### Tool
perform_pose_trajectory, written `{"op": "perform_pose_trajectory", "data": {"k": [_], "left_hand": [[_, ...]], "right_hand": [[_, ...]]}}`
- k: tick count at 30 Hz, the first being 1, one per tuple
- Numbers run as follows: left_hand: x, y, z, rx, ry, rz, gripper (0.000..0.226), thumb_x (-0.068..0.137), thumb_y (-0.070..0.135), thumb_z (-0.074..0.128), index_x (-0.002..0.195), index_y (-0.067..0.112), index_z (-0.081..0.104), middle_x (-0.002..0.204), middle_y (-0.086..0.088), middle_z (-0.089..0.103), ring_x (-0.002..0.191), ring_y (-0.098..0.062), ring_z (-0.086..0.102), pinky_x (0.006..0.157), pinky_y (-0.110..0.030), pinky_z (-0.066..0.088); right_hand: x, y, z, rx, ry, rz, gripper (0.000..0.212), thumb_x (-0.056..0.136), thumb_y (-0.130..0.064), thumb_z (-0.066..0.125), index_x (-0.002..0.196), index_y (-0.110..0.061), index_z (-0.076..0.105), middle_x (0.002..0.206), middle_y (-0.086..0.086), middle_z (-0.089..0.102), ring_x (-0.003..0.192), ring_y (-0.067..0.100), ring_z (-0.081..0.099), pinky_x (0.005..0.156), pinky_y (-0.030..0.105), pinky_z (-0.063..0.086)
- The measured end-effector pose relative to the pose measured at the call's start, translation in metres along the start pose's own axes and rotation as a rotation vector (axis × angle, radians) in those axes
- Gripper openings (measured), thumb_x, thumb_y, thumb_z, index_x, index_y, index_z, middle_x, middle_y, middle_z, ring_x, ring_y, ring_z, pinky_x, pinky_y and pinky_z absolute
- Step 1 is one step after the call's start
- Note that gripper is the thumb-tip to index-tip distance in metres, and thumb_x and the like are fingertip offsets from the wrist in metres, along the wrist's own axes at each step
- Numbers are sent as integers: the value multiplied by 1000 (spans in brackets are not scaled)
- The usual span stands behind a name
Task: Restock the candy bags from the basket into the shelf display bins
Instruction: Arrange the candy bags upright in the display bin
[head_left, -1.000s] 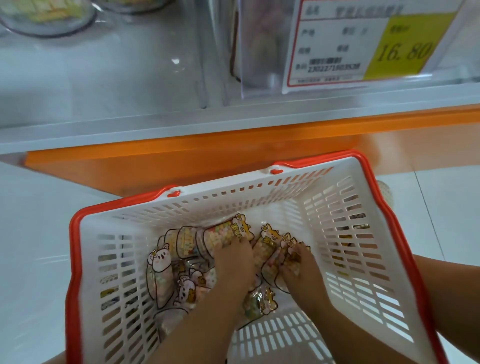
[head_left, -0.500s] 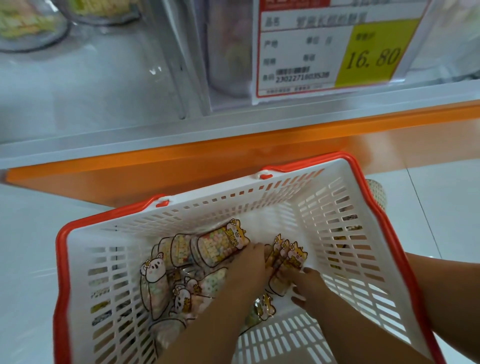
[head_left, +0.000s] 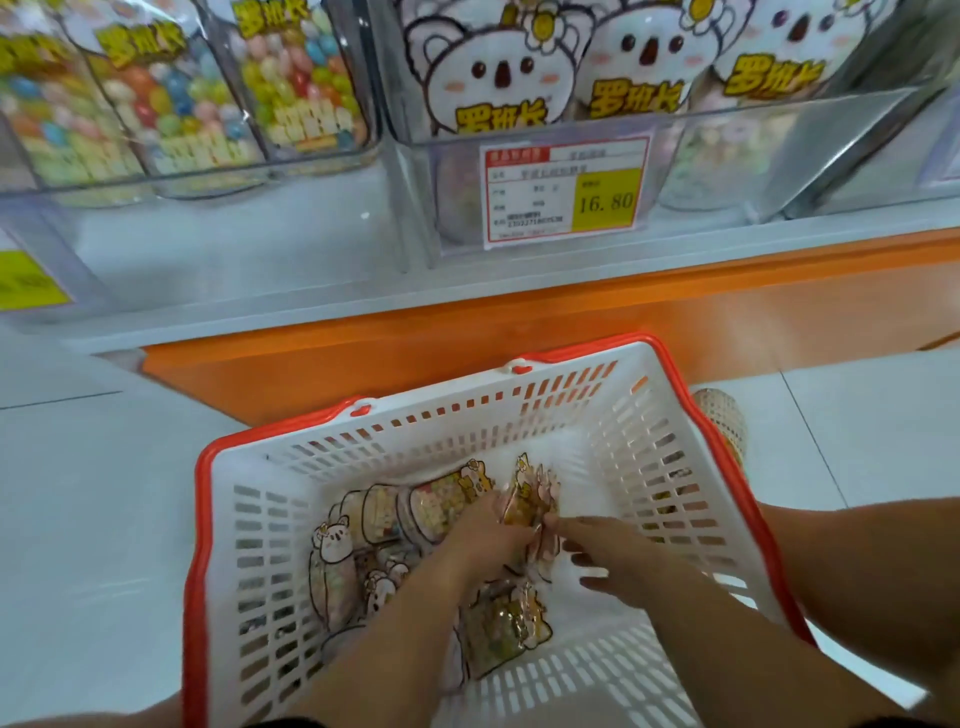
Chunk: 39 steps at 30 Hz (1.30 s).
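Lower centre, inside basket (head_left: 291, 525): gripping candy bags (head_left: 525, 501) with left hand (head_left: 485, 540); touching same bags with right hand (head_left: 615, 558), fingers (head_left: 574, 520) spread. Upper frame: stocked display bins (head_left: 727, 150).

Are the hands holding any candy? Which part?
The left hand grips a bunch of candy bags by their lower ends; the right hand, fingers spread, only touches them.
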<state>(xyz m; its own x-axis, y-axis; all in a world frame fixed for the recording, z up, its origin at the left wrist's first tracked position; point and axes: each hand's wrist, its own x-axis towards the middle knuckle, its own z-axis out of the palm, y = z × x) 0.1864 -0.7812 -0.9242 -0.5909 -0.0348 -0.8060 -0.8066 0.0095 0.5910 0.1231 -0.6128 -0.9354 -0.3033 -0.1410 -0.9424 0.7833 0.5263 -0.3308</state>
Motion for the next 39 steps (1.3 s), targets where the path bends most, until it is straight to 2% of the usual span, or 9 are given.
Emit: {"op": "perform_pose_trajectory", "data": {"k": [6,10,15,22,27,31,33,35,39], "left_hand": [[-57,37,-28,-89,70,122,42,71,22,80,110,31,67,107,-1,75,101,-26,71,90,-49,58],[-110,54,-45,-274,48,196,38,88,4,71,122,20,63,112,-12,74,106,-40,68,92,-56,53],[-184,96,-71,-280,-41,324,37,95,0,61,127,18,59,105,-14,73,76,-24,71,75,-47,59],[-267,152,-99,-285,38,582,21,95,2,61,115,3,61,72,-1,71,48,-9,63,43,-19,48],[-285,161,-119,-425,129,681,41,77,21,75,113,3,66,100,-16,67,82,-28,62,65,-34,53],[-279,163,-120,-668,46,695,37,81,21,68,114,3,68,102,-18,75,87,-33,74,82,-57,58],[-279,168,-118,-740,23,701,34,86,19,64,115,1,67,89,-15,76,72,-27,75,67,-45,63],[-281,173,-122,-791,39,697,32,86,17,62,114,1,65,85,-13,76,65,-24,74,55,-37,61],[-283,171,-140,-868,136,737,38,93,18,62,131,14,59,109,-16,75,98,-35,73,82,-56,58]], "right_hand": [[-53,-34,16,85,-96,-254,72,68,-48,86,123,-10,59,118,5,66,109,24,61,90,41,52],[-94,-51,30,225,-110,-435,100,44,-44,97,125,-13,48,114,7,72,101,25,71,91,43,55],[-168,-80,47,150,-25,-752,44,67,-31,89,101,-14,68,87,2,77,83,19,75,76,32,59],[-260,-123,77,176,30,-1092,24,80,-34,80,98,-19,74,92,1,77,92,21,73,94,50,54],[-289,-145,105,252,-112,-1080,33,83,-42,76,103,-16,75,101,3,77,99,22,72,98,47,51],[-282,-164,115,288,-27,-1075,75,65,-75,75,113,-18,72,121,2,71,114,22,65,103,50,47],[-283,-175,115,322,4,-1133,85,63,-73,76,129,-21,62,127,1,67,119,21,63,108,51,43],[-292,-189,118,318,34,-1190,66,76,-54,77,130,-22,58,121,5,69,115,22,64,106,51,45],[-302,-219,124,238,149,-1283,28,87,-37,71,106,-19,61,106,20,65,101,28,66,100,53,48]]}}
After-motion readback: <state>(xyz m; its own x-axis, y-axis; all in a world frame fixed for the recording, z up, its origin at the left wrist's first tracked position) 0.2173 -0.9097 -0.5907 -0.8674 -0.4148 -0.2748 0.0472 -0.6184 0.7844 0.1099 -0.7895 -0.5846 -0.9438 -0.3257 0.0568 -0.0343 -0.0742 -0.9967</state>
